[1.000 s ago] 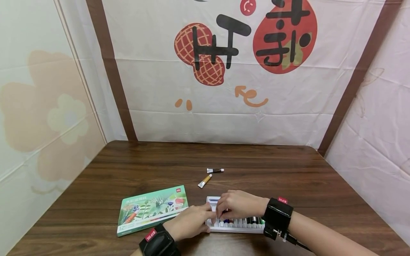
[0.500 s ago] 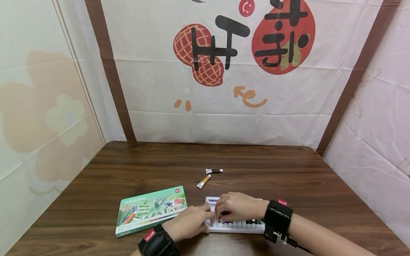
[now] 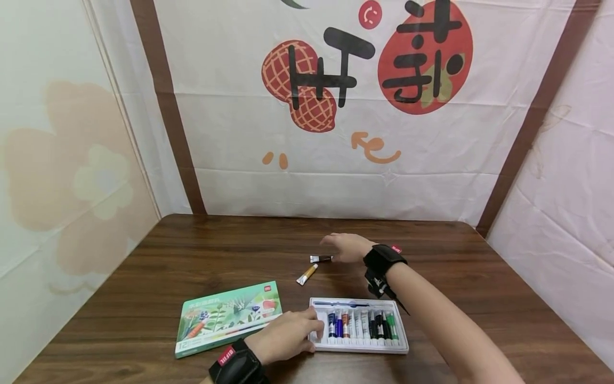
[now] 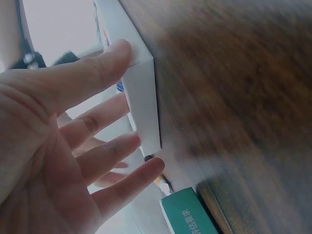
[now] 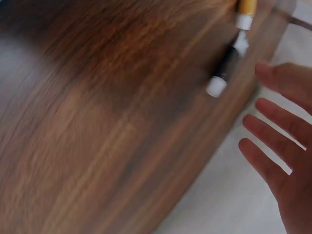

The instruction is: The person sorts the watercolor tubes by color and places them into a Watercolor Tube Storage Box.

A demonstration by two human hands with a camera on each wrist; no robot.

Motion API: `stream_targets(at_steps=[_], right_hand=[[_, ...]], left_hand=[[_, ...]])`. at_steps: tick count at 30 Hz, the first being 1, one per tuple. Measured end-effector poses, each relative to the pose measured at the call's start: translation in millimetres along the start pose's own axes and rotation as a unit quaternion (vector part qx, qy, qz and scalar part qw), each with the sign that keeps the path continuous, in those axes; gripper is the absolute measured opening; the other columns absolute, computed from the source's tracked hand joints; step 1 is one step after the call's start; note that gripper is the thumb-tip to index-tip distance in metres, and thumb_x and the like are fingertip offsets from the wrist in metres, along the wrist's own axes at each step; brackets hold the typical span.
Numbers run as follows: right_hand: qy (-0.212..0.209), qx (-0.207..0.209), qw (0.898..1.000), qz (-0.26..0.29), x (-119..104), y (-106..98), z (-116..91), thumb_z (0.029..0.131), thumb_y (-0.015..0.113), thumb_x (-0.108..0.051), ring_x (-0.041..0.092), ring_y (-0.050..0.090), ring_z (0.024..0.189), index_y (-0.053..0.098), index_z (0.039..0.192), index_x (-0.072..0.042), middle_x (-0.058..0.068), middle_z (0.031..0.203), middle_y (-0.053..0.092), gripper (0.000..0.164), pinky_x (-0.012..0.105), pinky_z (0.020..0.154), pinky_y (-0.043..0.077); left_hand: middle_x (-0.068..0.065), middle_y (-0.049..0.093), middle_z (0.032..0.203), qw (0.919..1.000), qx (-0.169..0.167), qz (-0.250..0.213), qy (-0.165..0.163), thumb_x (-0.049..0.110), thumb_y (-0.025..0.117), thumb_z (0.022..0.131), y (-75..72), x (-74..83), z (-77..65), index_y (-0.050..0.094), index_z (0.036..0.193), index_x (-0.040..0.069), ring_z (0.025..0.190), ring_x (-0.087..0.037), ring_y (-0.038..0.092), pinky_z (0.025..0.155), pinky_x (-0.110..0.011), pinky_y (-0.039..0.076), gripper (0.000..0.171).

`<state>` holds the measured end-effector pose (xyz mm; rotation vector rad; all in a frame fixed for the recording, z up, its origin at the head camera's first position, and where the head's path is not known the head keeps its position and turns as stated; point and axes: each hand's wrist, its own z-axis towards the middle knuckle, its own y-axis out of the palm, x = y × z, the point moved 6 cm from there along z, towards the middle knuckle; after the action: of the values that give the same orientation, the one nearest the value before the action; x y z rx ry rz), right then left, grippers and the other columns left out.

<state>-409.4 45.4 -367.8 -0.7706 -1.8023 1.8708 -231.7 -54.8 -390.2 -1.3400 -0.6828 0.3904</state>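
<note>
A white tray [image 3: 360, 349] of paint tubes lies on the table; several tubes [image 3: 357, 325] stand side by side in it, with a thin brush [image 3: 341, 305] along its far edge. My left hand [image 3: 287, 335] rests on the tray's left end, its thumb against the near corner and the fingers fairly straight in the left wrist view. Beyond the tray, my right hand [image 3: 352, 247] hovers by a black paint tube [image 3: 320, 258], hiding its capped end in the head view. The right wrist view shows its fingers spread and apart from that tube. A yellow-ochre tube [image 3: 307, 274] lies closer to the tray.
A green paint box [image 3: 229, 316] with printed plants lies flat left of the tray, partly behind my left hand. The brown wooden table [image 3: 230, 250] ends at a hanging white cloth [image 3: 230, 192] at the back.
My right hand has left the tray, moving away from me to the black tube and uncovering the row of tubes. The left hand has stayed at the tray's left end.
</note>
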Motion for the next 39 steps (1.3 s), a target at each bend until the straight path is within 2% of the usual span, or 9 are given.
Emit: stream_targets(at_steps=[3, 10, 18, 21, 24, 27, 30, 35, 39], right_hand=[[0.016, -0.006, 1.000, 0.001, 6, 14, 11, 0.082, 0.069, -0.009, 0.021, 0.055, 0.100, 0.057, 0.112, -0.010, 0.005, 0.108, 0.057, 0.032, 0.034, 0.082, 0.043], [0.001, 0.022, 1.000, 0.001, 1, 29, 20, 0.080, 0.069, -0.005, 0.015, 0.050, 0.074, 0.056, 0.090, -0.009, -0.002, 0.079, 0.050, 0.017, 0.031, 0.068, 0.042], [0.070, 0.033, 0.997, 0.011, 20, 28, 15, 0.083, 0.062, -0.005, 0.014, 0.052, 0.074, 0.062, 0.088, -0.008, 0.001, 0.081, 0.056, 0.005, 0.031, 0.070, 0.044], [0.087, 0.032, 0.995, 0.019, 27, 29, 12, 0.085, 0.059, -0.006, 0.014, 0.054, 0.071, 0.064, 0.092, -0.006, 0.003, 0.083, 0.061, 0.008, 0.031, 0.069, 0.044], [0.075, 0.039, 0.996, 0.016, 29, 29, 9, 0.088, 0.054, -0.004, 0.016, 0.057, 0.075, 0.063, 0.099, -0.005, 0.006, 0.091, 0.063, 0.014, 0.032, 0.070, 0.045], [0.032, 0.059, 0.998, -0.005, 25, 26, 6, 0.089, 0.051, -0.001, 0.019, 0.058, 0.078, 0.063, 0.101, -0.007, 0.006, 0.095, 0.062, 0.019, 0.032, 0.068, 0.046], [-0.009, 0.077, 0.996, -0.033, 21, 23, 3, 0.088, 0.055, 0.001, 0.018, 0.057, 0.078, 0.067, 0.097, -0.011, 0.003, 0.092, 0.059, 0.019, 0.031, 0.067, 0.045], [-0.008, 0.060, 0.997, -0.051, 20, 23, 2, 0.080, 0.069, -0.006, 0.018, 0.056, 0.085, 0.069, 0.091, -0.016, 0.002, 0.091, 0.056, 0.015, 0.031, 0.070, 0.045], [-0.010, 0.053, 0.995, -0.078, 19, 23, 4, 0.078, 0.072, -0.011, 0.020, 0.055, 0.095, 0.070, 0.090, -0.016, 0.003, 0.097, 0.058, 0.014, 0.033, 0.074, 0.046]], left_hand=[[0.009, 0.045, 0.082, 1.0000, -0.003, -0.002, 0.000, 0.018, 0.073, 0.078, 1.7, 0.7, 1.0, 0.060, 0.084, 0.019, 0.062, -0.002, 0.044, 0.056, -0.018, 0.037, 0.014], [0.010, 0.045, 0.083, 0.9999, -0.011, -0.010, -0.007, 0.017, 0.072, 0.078, 2.6, 0.8, 1.5, 0.060, 0.084, 0.020, 0.062, -0.001, 0.043, 0.056, -0.018, 0.037, 0.014], [0.010, 0.045, 0.082, 1.0000, -0.004, -0.002, -0.006, 0.018, 0.073, 0.078, 1.9, -0.5, 0.6, 0.059, 0.083, 0.020, 0.062, -0.002, 0.043, 0.055, -0.019, 0.037, 0.015], [0.010, 0.045, 0.082, 1.0000, -0.003, 0.001, -0.007, 0.018, 0.073, 0.078, 1.3, -0.6, 0.1, 0.059, 0.084, 0.020, 0.062, -0.001, 0.043, 0.055, -0.018, 0.036, 0.015], [0.009, 0.046, 0.082, 1.0000, 0.002, 0.000, -0.003, 0.018, 0.073, 0.077, -0.1, 1.0, -0.4, 0.059, 0.083, 0.019, 0.062, -0.002, 0.044, 0.055, -0.019, 0.036, 0.015], [0.009, 0.047, 0.082, 1.0000, 0.007, 0.004, 0.001, 0.019, 0.074, 0.076, -1.6, 2.8, -0.9, 0.059, 0.083, 0.019, 0.063, -0.002, 0.045, 0.056, -0.019, 0.037, 0.016], [0.009, 0.047, 0.082, 0.9999, 0.007, 0.008, 0.000, 0.020, 0.074, 0.076, -1.6, 3.0, -0.7, 0.059, 0.083, 0.019, 0.064, -0.003, 0.046, 0.056, -0.019, 0.037, 0.017], [0.009, 0.046, 0.083, 1.0000, 0.001, 0.006, -0.003, 0.020, 0.073, 0.077, -0.9, 2.3, 0.5, 0.060, 0.084, 0.019, 0.063, -0.001, 0.044, 0.056, -0.018, 0.037, 0.015], [0.009, 0.046, 0.083, 0.9999, -0.004, 0.010, -0.006, 0.020, 0.073, 0.078, -0.3, 1.3, 1.0, 0.060, 0.084, 0.019, 0.063, -0.001, 0.043, 0.056, -0.018, 0.036, 0.015]])
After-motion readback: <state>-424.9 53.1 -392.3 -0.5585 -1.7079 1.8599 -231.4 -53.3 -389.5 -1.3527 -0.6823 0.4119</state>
